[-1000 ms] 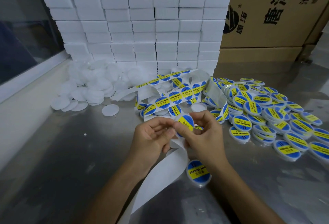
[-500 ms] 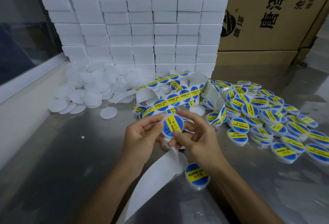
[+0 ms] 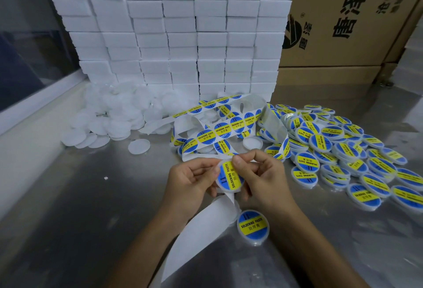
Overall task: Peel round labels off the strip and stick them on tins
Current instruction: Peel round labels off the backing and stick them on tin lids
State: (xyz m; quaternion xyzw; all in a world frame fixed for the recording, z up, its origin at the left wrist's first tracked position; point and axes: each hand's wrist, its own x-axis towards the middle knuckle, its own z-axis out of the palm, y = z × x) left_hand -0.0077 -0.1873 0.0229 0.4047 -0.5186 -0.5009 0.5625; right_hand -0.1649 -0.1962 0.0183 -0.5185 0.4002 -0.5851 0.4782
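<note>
Tin [image 3: 229, 176] pinched upright between both hands [image 3: 192, 181] [image 3: 263, 179] — thumbs on label.

A: Where does the single view look from?

B: From the person's head, facing forward and tilted down at the metal table [image 3: 68, 207]. It sits close over both forearms, with the left hand [image 3: 191, 181] and right hand [image 3: 263, 180] near the middle of the picture.

A: How far does it reach?

B: To the stack of white boxes [image 3: 174, 31] and the cardboard carton [image 3: 343, 17] at the back. The wide lens bends the edges, so the dark panel [image 3: 29, 59] on the left is perhaps a window.
</note>
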